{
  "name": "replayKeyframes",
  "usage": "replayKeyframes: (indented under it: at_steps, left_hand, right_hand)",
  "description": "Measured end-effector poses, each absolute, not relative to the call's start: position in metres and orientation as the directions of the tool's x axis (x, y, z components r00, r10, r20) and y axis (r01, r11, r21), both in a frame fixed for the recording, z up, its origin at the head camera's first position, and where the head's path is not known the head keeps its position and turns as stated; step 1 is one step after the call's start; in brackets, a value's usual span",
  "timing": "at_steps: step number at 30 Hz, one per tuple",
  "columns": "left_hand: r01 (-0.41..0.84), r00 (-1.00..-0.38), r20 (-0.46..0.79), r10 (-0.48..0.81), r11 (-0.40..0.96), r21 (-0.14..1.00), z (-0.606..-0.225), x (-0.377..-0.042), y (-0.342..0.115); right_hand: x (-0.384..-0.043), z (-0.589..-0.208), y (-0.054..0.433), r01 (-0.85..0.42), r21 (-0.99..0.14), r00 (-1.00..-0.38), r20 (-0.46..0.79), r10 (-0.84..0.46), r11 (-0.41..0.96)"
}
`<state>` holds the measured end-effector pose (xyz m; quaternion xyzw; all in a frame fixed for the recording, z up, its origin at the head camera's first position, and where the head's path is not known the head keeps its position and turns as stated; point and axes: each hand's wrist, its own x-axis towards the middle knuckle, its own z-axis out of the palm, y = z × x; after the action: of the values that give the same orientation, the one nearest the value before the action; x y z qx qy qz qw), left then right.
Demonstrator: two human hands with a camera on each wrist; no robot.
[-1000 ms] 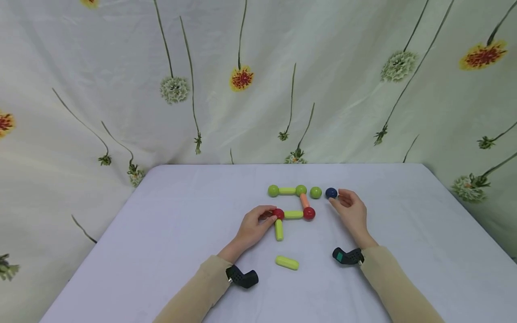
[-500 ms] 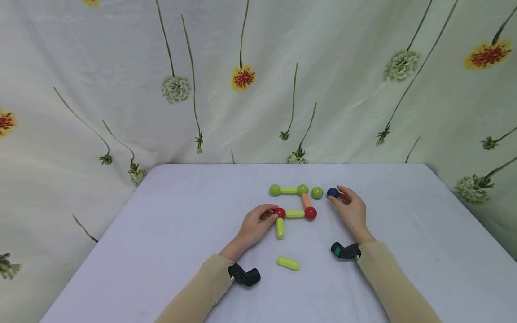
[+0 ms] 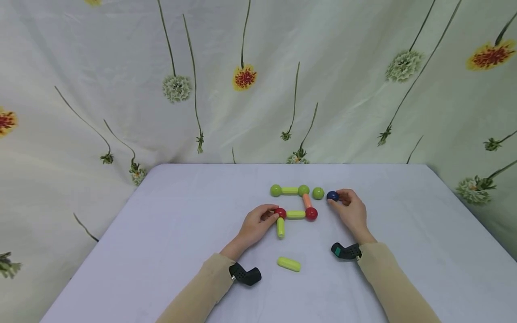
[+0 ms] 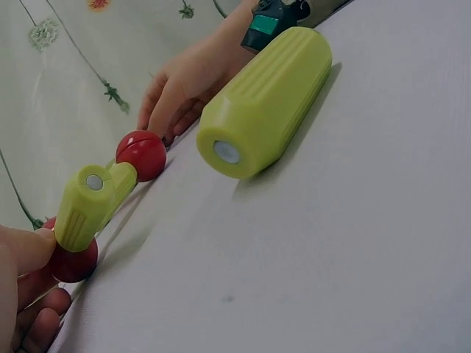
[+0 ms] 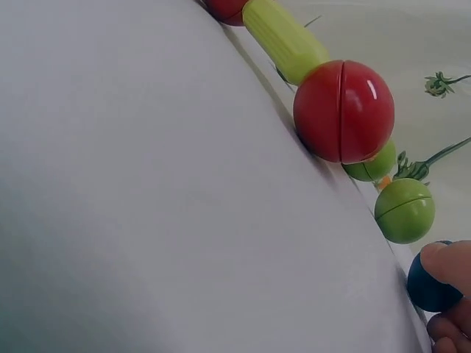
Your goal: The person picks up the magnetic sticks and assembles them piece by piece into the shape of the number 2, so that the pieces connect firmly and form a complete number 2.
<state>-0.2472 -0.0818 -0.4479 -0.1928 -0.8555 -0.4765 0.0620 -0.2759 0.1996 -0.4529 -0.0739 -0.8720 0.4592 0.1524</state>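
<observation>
My left hand (image 3: 256, 224) pinches the left red ball (image 3: 280, 213) of a joined chain of balls and sticks. From that ball one yellow-green stick (image 3: 280, 228) points toward me, and another (image 3: 296, 214) runs right to a second red ball (image 3: 311, 214). An orange stick (image 3: 307, 201) leads back to a green ball (image 3: 304, 190), which a further stick (image 3: 290, 190) links to another green ball (image 3: 276, 190). My right hand (image 3: 352, 213) holds a dark blue ball (image 3: 333, 195) between thumb and fingers; in the right wrist view the thumb (image 5: 449, 265) covers part of it.
A loose green ball (image 3: 318, 193) sits between the chain and the blue ball. Nearer to me, between my forearms, lies a loose yellow-green stick (image 3: 288, 264). The white-covered table (image 3: 169, 215) ends at a flowered cloth backdrop (image 3: 343, 89).
My right hand has closed its thumb and fingers on the blue ball, which has shifted slightly toward me. My left hand keeps its pinch on the red ball.
</observation>
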Motion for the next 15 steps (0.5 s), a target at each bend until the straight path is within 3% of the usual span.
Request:
replayKeyframes:
  at_steps: [15]
  left_hand:
    - [0.398, -0.913, 0.292, 0.284, 0.473, 0.786, -0.4490, -0.2461, -0.0833]
  right_hand:
    - [-0.2653, -0.4480, 0.1967, -0.004, -0.879, -0.954, 0.146, 0.261, 0.477]
